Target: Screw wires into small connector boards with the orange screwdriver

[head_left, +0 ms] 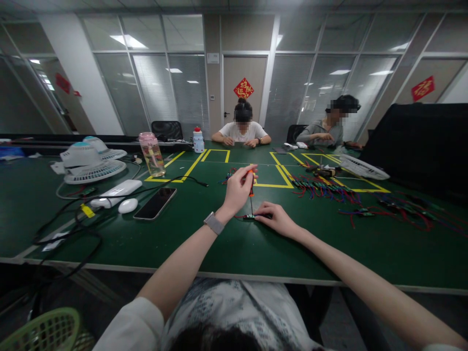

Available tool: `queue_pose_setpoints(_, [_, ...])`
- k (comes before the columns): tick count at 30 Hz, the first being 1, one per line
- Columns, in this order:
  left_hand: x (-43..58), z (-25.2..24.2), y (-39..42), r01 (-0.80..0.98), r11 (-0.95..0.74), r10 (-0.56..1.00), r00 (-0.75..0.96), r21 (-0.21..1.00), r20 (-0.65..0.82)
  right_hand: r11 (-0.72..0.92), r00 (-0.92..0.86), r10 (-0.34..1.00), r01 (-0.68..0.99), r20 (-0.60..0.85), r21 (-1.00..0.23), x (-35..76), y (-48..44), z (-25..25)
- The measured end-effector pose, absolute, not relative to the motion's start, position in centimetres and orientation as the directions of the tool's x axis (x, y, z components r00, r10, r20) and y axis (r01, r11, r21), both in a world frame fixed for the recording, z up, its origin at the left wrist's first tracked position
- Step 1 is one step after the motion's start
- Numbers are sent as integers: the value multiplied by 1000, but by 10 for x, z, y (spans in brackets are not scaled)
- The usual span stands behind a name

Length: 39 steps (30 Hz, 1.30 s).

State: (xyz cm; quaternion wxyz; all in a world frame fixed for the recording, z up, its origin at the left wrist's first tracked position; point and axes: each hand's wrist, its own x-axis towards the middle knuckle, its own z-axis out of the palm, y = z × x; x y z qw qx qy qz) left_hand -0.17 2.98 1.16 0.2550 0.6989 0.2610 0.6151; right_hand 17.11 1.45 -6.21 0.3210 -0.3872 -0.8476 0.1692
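My left hand (239, 187) is closed round the orange and black handle of a screwdriver (251, 202). The shaft points down, and its tip meets a small green circuit board (249, 217) lying on the table. A red wire runs off the board's left end. From the right, my right hand (276, 219) rests on the table with thumb and forefinger pinched at the board's right end, where a bluish wire shows. Its other fingers are curled under. Behind my left hand a few more wired boards are partly hidden.
Bundles of wired circuit boards (325, 190) lie to the right. A phone (155, 204), a white earbud case (127, 205), a power strip (117, 192), a pink-lided bottle (151, 153) and white fans (84, 163) stand left. Two people sit across the green table (204, 243).
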Motion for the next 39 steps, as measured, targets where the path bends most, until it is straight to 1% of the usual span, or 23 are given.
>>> queue_pose_setpoints(2, [-2, 10, 31, 32, -716, 697, 87, 697, 712, 642, -498, 765, 536, 408, -548, 172, 14, -62])
queue_pose_setpoints(6, [-3, 10, 28, 108, -746, 665, 76, 657, 743, 639, -489, 768, 551, 412, -536, 171, 13, -62])
queue_pose_setpoints(8, [-3, 11, 26, 112, -757, 653, 91, 644, 752, 641, -489, 767, 559, 415, -526, 171, 12, -63])
queue_pose_setpoints(10, [-2, 11, 24, 63, -758, 651, 120, 649, 749, 645, -491, 764, 559, 418, -521, 170, 12, -63])
queue_pose_setpoints(14, [1, 10, 26, -59, -715, 682, 160, 697, 713, 653, -499, 757, 558, 421, -512, 169, 10, -60])
queue_pose_setpoints(16, [1, 9, 28, -34, -709, 693, 150, 704, 705, 661, -508, 750, 561, 423, -498, 169, 9, -58])
queue_pose_setpoints(23, [-3, 11, 24, 116, -750, 661, 87, 652, 745, 694, -542, 720, 579, 433, -428, 169, 5, -55])
queue_pose_setpoints(25, [-3, 11, 23, 97, -741, 672, 100, 665, 734, 694, -542, 720, 578, 433, -429, 169, 5, -55])
queue_pose_setpoints(28, [-2, 12, 23, 7, -714, 695, 128, 700, 708, 689, -538, 724, 584, 431, -429, 169, 5, -55])
queue_pose_setpoints(30, [-1, 13, 23, -6, -710, 697, 132, 704, 705, 687, -537, 726, 589, 429, -426, 169, 5, -55])
queue_pose_setpoints(32, [-2, 14, 24, 30, -730, 680, 117, 682, 723, 689, -542, 724, 588, 427, -423, 169, 5, -54])
queue_pose_setpoints(37, [-5, 13, 25, 199, -772, 619, 21, 604, 785, 693, -548, 720, 592, 426, -411, 170, 4, -55])
queue_pose_setpoints(39, [-6, 12, 26, 218, -775, 614, 34, 593, 789, 703, -557, 710, 599, 431, -384, 171, 6, -57])
